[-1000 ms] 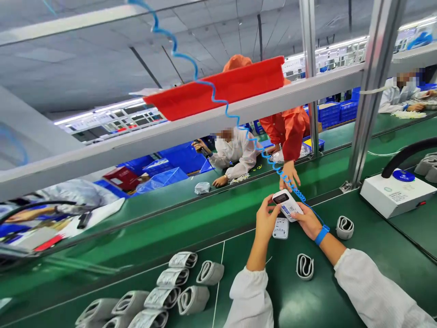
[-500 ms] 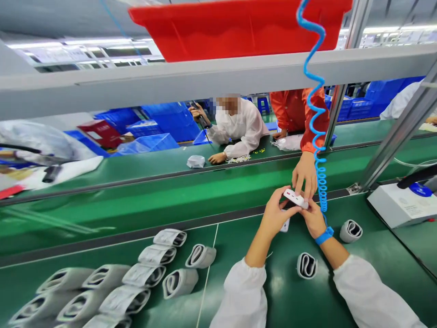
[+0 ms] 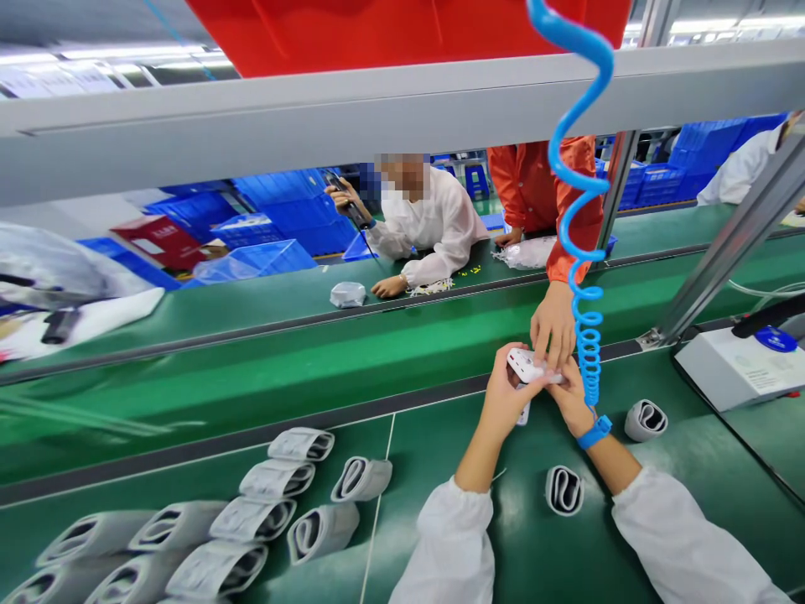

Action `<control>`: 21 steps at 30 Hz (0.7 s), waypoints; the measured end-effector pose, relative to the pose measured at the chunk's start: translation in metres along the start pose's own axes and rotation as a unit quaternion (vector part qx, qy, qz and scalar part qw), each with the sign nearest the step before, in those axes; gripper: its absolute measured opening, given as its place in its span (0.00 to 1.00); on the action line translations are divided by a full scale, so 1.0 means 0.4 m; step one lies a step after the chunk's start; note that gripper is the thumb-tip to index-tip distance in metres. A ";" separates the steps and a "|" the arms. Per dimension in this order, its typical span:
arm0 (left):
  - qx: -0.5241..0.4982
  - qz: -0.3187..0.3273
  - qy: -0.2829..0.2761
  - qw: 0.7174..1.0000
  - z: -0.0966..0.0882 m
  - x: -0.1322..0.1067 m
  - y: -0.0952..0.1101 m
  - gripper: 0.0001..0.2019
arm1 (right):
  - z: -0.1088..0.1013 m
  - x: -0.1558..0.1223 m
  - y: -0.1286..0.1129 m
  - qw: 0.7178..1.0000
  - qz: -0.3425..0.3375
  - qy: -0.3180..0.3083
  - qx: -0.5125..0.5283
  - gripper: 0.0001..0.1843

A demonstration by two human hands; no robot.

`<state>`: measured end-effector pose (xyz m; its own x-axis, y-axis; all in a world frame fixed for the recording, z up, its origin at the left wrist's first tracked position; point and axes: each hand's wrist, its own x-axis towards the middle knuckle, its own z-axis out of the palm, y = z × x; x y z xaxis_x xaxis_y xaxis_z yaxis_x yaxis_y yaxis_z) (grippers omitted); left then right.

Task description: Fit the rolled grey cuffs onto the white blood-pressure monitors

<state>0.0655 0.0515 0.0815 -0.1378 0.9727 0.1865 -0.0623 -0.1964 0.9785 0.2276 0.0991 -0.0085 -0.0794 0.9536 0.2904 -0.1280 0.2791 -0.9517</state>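
Observation:
My left hand [image 3: 501, 393] is closed round the left end of a small white device with USB ports [image 3: 523, 367], which looks like a power bank. From the other side, my right hand [image 3: 572, 401], with a blue band at its wrist, grips the right end. A co-worker's hand [image 3: 553, 325] in an orange sleeve reaches across and touches the device's top from above. Partly hidden under my hands, a second white piece [image 3: 523, 415] lies on the green bench. A rolled grey band [image 3: 564, 491] sits near my right forearm, and another grey roll [image 3: 646, 420] lies right of it.
Several grey rolls [image 3: 324, 530] are laid out in rows on the left. A coiled blue hose [image 3: 589, 335] hangs close by my right hand. A grey-white box [image 3: 733, 369] stands at right. Overhead is a shelf beam [image 3: 314, 126] with a red bin [image 3: 408, 38]. Co-workers are across the bench.
The white device has tipped so that more of its top face shows, still between both hands. The co-worker's hand stays on it. My view has shifted a little.

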 end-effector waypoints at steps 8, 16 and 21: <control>0.017 -0.016 -0.023 0.999 -0.045 0.012 -0.008 0.42 | 0.009 -0.006 -0.037 0.993 0.080 -0.021 0.082 0.36; -0.018 -0.015 -0.041 0.999 -0.067 0.018 -0.028 0.43 | 0.008 -0.014 -0.026 0.995 0.072 -0.026 0.056 0.34; 0.011 -0.011 -0.041 0.999 -0.072 0.011 -0.006 0.41 | 0.008 -0.012 -0.055 0.994 0.064 -0.057 0.069 0.34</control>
<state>0.0367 0.0527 0.0774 -0.0543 0.9838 0.1710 -0.0433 -0.1734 0.9839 0.2277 0.0879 0.0111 -0.2137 0.9593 0.1845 -0.2430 0.1308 -0.9612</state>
